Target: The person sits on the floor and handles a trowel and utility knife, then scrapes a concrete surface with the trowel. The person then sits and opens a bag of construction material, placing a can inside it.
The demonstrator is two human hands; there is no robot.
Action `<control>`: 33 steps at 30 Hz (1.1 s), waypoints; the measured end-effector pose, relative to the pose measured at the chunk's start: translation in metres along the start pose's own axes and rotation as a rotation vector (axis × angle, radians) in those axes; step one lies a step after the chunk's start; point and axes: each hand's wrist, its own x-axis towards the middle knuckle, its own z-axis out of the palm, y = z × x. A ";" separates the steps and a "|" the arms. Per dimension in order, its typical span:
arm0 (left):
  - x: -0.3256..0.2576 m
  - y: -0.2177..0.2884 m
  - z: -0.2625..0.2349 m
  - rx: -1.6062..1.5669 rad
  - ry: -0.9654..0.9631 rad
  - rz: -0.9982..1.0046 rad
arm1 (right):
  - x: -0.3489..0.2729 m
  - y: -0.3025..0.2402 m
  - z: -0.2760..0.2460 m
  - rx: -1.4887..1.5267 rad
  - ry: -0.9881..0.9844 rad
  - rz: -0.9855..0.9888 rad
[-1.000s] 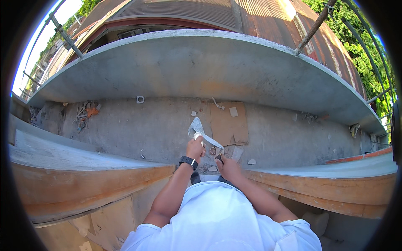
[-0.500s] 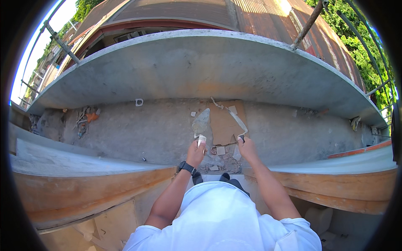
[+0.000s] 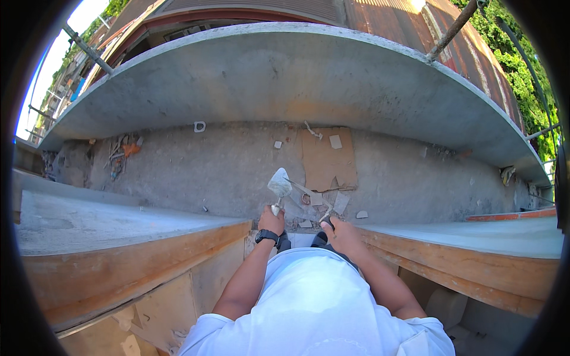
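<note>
My left hand (image 3: pixel 272 221) is closed round the handle of a pointed trowel (image 3: pixel 279 183), its broad blade coated with pale grey material and pointing away from me. In my right hand (image 3: pixel 344 232) is the dark handle of a narrow-bladed trowel (image 3: pixel 304 189). The narrow blade slants to the left, its tip at or very near the edge of the broad blade; I cannot tell whether they touch. Both tools are above the near part of the concrete floor. Beyond them lies a flat piece of brown cardboard (image 3: pixel 323 163).
A curved grey parapet wall (image 3: pixel 237 83) bounds the far side. Wood-faced sills (image 3: pixel 136 261) flank me. Tile scraps (image 3: pixel 340 203) lie before my feet, a white square piece (image 3: pixel 336 142) on the cardboard, a white ring-like piece (image 3: pixel 199 126) by the wall, debris (image 3: pixel 122 154) at left.
Both hands have drawn nearer to my body. The narrow trowel has swung left from over the cardboard toward the broad trowel. The view has shifted slightly.
</note>
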 end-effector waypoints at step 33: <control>0.012 -0.051 -0.003 -0.046 -0.119 -0.059 | 0.067 -0.058 0.046 -0.045 -0.156 -0.097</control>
